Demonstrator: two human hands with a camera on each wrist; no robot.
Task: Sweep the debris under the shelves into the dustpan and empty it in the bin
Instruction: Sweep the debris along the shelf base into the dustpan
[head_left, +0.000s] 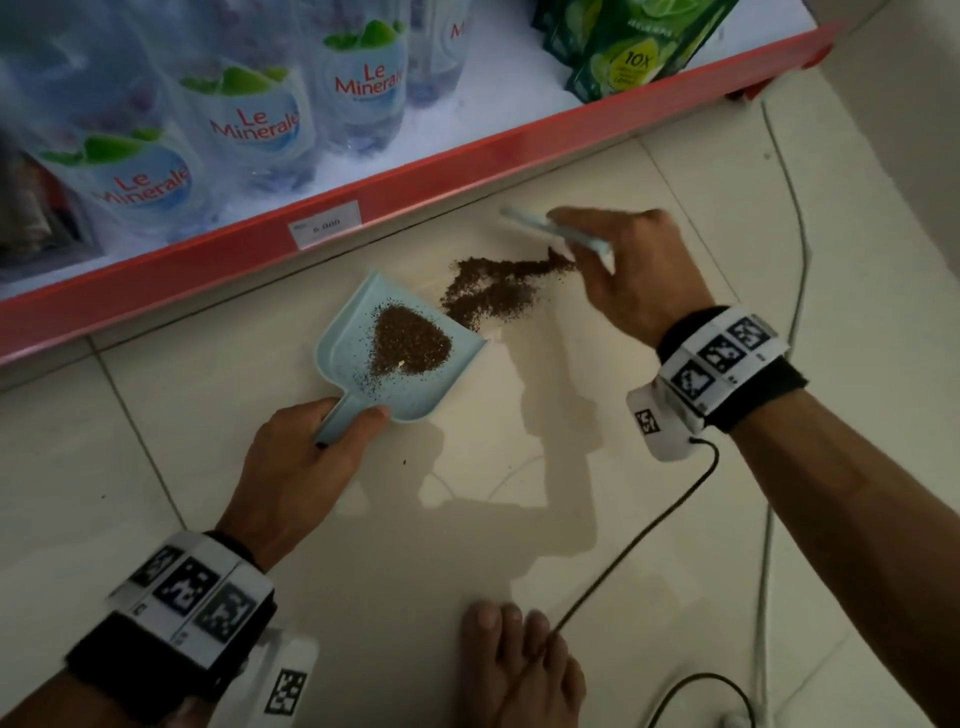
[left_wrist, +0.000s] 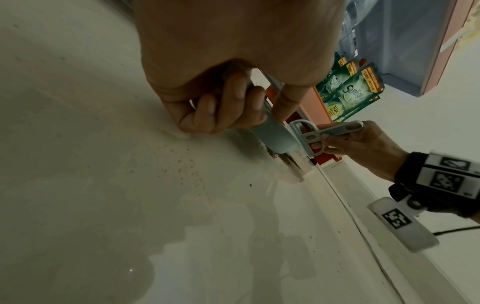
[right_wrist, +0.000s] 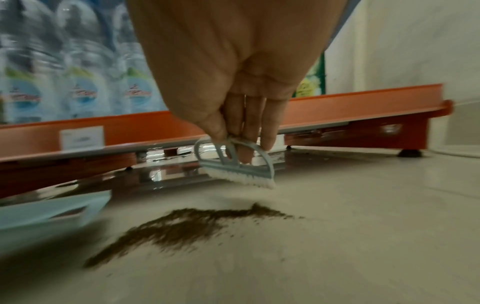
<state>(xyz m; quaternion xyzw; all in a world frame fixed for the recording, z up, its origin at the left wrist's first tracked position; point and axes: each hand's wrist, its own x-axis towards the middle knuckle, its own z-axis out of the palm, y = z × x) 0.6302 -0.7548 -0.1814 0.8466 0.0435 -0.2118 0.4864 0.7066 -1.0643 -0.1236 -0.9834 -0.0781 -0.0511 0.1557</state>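
A pale blue dustpan (head_left: 343, 338) lies flat on the tiled floor with a heap of brown debris (head_left: 410, 340) in it. My left hand (head_left: 317, 441) grips its handle (left_wrist: 270, 131). More brown debris (head_left: 493, 288) is smeared on the floor just past the pan's open edge (right_wrist: 52, 207). My right hand (head_left: 623, 265) pinches a small pale blue brush (right_wrist: 233, 162) by its handle. The white bristles (right_wrist: 244, 179) hang just above the floor, beyond the far end of the loose debris (right_wrist: 187, 222).
A red shelf edge (head_left: 415, 171) with a price tag (head_left: 324, 223) runs along the back, holding water bottles (head_left: 260, 130) and green pouches (head_left: 623, 47). A cable (head_left: 639, 540) trails across the floor at right. My bare foot (head_left: 519, 670) rests at the bottom.
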